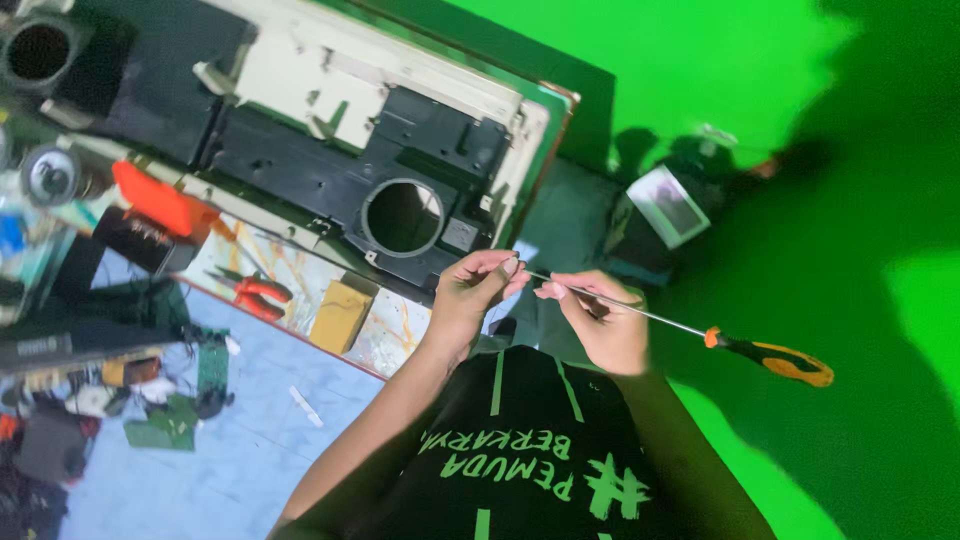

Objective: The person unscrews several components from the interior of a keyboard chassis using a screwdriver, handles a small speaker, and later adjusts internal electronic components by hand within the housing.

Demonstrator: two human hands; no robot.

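Observation:
A long screwdriver (680, 325) with a thin metal shaft and an orange and black handle (775, 360) lies across my lap, handle pointing right. My right hand (603, 325) grips the shaft near its front end. The fingers of my left hand (475, 293) are pinched together at the screwdriver's tip. Both hands hover just in front of a big black and cream plastic casing (330, 150) with a round hole (403, 216) in it. My black shirt with green print (530, 450) fills the bottom of the view.
The casing lies on a low patterned board (400, 335) with red-handled pliers (255, 293), an orange tool (160, 200) and a tan box (340, 315). Circuit boards (175, 420) and clutter lie on the pale blue floor at left. A small screened device (668, 205) sits on green cloth.

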